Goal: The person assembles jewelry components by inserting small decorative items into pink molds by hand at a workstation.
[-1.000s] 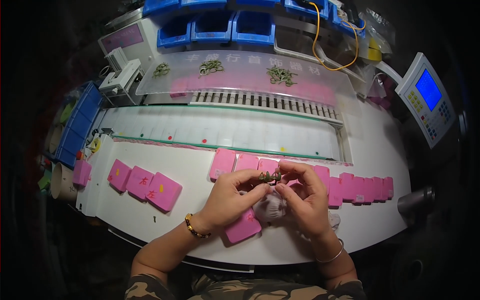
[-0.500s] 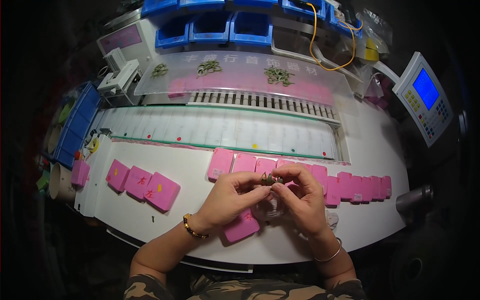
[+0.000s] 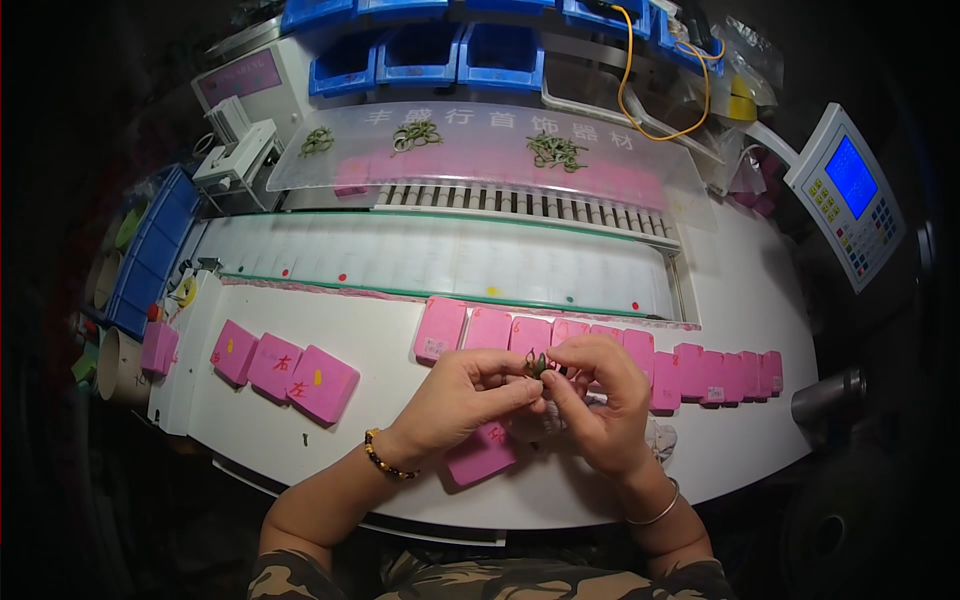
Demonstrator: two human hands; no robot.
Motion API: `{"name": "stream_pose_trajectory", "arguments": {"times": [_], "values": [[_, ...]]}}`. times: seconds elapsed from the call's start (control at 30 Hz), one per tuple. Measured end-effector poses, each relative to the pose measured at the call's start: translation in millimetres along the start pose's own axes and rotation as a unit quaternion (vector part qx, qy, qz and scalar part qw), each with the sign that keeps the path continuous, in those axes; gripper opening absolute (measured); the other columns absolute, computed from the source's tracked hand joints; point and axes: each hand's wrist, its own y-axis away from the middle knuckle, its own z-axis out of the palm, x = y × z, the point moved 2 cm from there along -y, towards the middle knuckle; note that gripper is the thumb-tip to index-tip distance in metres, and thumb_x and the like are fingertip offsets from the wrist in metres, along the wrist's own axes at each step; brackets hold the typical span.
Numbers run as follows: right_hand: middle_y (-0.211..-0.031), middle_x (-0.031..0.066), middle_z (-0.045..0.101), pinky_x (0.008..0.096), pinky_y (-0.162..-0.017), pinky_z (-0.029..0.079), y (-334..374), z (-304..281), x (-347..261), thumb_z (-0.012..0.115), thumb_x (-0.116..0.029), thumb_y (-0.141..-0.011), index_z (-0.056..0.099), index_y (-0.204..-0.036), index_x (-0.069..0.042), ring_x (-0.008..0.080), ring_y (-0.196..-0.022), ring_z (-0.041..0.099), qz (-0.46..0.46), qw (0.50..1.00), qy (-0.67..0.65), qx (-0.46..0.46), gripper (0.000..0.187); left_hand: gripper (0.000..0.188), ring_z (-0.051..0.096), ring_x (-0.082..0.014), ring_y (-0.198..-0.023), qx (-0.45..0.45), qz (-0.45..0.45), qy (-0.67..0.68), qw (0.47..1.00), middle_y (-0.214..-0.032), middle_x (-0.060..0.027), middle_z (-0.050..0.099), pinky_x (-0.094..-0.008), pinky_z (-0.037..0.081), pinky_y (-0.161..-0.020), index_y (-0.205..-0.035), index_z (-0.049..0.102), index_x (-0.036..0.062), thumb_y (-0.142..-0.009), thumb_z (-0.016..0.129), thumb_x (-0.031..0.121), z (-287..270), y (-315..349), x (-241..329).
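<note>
My left hand [image 3: 465, 395] and my right hand [image 3: 608, 405] meet at the front middle of the white table, both pinched closed. Between their fingertips is a small dark green ring-like piece [image 3: 540, 366]; fingers cover part of it, and both hands seem to grip it. Under my left hand lies a pink mold block [image 3: 478, 458], partly hidden by that hand. A clear rounded object [image 3: 548, 418] shows indistinctly beneath my fingers. Beyond the hands runs a row of pink mold blocks [image 3: 440, 328], some of them covered by my fingers.
Three pink blocks [image 3: 325, 383] lie at left. A belt with coloured dots [image 3: 400, 255] crosses behind, before a frosted sheet [image 3: 480, 135] bearing piles of green pieces [image 3: 558, 150]. Blue bins [image 3: 420, 55] stand at the back, a keypad panel [image 3: 850, 195] and metal cylinder [image 3: 830, 395] at right.
The belt's coloured dots have shifted left. My right fingers have curled further around the green piece, which has turned slightly. My left hand has barely moved.
</note>
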Motion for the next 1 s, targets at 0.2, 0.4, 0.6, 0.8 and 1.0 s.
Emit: {"name": "stream_pose_trajectory", "arguments": {"times": [0.2, 0.4, 0.6, 0.8, 1.0], "values": [[-0.091, 0.0125, 0.065, 0.0317, -0.063, 0.053, -0.5, 1.8, -1.6, 0.073, 0.002, -0.078, 0.068, -0.096, -0.001, 0.0233, -0.074, 0.065, -0.095, 0.992, 0.081, 0.03, 0.02, 0.025, 0.062, -0.0038, -0.079, -0.004, -0.008, 0.003, 1.0, -0.091, -0.0025, 0.071, -0.0177, 0.048, -0.068, -0.117, 0.066, -0.0016, -0.096, 0.064, 0.012, -1.7, 0.1, -0.7], [-0.091, 0.0126, 0.066, 0.0349, -0.067, 0.053, 0.0, 2.3, 0.0, 0.075, 0.0, -0.076, 0.068, -0.095, -0.001, 0.0269, -0.078, 0.066, -0.133, 0.982, 0.129, 0.038, 0.02, 0.028, 0.062, -0.0047, -0.081, -0.002, -0.035, 0.029, 0.999, -0.093, -0.003, 0.071, -0.0183, 0.048, -0.069, -0.119, 0.064, -0.0023, -0.096, 0.064, 0.013, -3.3, 1.2, -2.8], [-0.096, 0.0125, 0.064, 0.0307, -0.066, 0.052, 0.4, -0.7, 0.2, 0.075, -0.001, -0.078, 0.065, -0.108, -0.001, 0.0223, -0.081, 0.063, -0.067, 0.996, 0.06, 0.023, 0.032, 0.026, 0.062, -0.005, -0.082, 0.006, 0.008, 0.007, 1.0, -0.092, -0.0035, 0.07, -0.0194, 0.049, -0.069, -0.117, 0.065, -0.0031, -0.096, 0.063, 0.012, 0.5, 0.6, -2.2], [-0.11, 0.0109, 0.061, 0.0235, -0.064, 0.048, -3.6, -4.0, -2.8, 0.072, -0.002, -0.082, 0.064, -0.119, -0.003, 0.015, -0.089, 0.059, -0.008, 0.998, -0.046, -0.053, 0.038, 0.027, 0.063, -0.006, -0.088, -0.004, 0.029, -0.021, 0.999, -0.099, -0.0033, 0.069, -0.0209, 0.051, -0.076, -0.118, 0.063, -0.0053, -0.096, 0.062, 0.011, -0.7, 2.0, -2.1], [-0.108, 0.0101, 0.062, 0.0235, -0.064, 0.047, -1.8, -3.3, 1.7, 0.069, -0.002, -0.085, 0.068, -0.111, -0.003, 0.0159, -0.09, 0.059, -0.019, 0.998, -0.028, -0.046, 0.026, 0.02, 0.061, -0.0045, -0.085, -0.016, 0.028, -0.029, 0.999, -0.095, -0.0017, 0.068, -0.0193, 0.049, -0.072, -0.11, 0.065, -0.0032, -0.096, 0.062, 0.011, 4.2, 2.9, 2.1]]}}
